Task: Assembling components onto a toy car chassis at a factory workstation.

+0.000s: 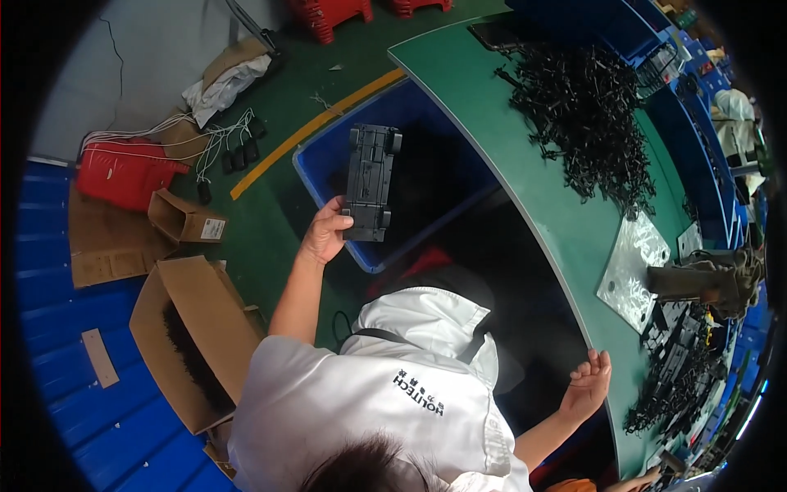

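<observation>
My left hand (328, 230) grips the lower end of a black plastic toy car chassis (369, 176). Its underside faces up, and small black wheels show at the corners. It is held above a blue bin (305, 164), whose inside is dark. My right hand (588, 384) is at the edge of the green table (545, 197). Its fingers are loosely bent and apart, with nothing seen in them.
A heap of small black plastic parts (582, 115) covers the far table. A metal plate (631, 266) lies beside a press-like fixture (697, 280). More black parts (676, 385) are nearer. An open cardboard box (184, 344) and red stools (123, 170) stand left.
</observation>
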Tool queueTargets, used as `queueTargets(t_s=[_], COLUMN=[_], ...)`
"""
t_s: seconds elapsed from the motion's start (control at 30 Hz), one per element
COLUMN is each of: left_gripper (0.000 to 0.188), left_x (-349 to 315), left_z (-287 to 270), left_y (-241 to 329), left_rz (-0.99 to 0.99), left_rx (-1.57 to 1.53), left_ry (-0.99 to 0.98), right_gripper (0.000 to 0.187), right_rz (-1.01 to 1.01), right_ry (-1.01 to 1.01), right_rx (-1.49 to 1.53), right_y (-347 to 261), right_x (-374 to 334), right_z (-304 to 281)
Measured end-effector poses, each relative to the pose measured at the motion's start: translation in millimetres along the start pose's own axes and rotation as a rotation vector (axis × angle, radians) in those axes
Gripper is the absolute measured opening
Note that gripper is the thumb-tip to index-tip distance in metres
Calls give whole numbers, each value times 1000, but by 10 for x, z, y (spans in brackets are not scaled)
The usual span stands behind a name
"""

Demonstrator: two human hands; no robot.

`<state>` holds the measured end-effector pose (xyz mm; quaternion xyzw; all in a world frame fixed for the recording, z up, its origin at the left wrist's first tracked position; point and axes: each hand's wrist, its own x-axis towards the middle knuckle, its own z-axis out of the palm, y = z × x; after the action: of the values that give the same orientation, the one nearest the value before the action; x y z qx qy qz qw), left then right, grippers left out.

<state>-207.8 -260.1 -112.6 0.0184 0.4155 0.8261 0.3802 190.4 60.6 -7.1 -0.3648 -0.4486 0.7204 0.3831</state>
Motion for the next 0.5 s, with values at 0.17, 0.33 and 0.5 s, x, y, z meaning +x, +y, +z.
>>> queueTargets(t_s=[0.17, 0.33, 0.5], left_gripper=[48, 49, 55], left_x=[26, 31, -51], left_z=[105, 219, 217], left_y=[-1, 5, 96], left_rz=[-14, -7, -5], left_rx=[13, 29, 50], left_ry=[-35, -95, -116], right_gripper=[36, 35, 33], right_rz=[14, 52, 90], right_ry=[2, 14, 3], right_rx=[2, -2, -25], right_y=[35, 69, 166], right_x=[-19, -32, -49], right_z=[20, -23, 98])
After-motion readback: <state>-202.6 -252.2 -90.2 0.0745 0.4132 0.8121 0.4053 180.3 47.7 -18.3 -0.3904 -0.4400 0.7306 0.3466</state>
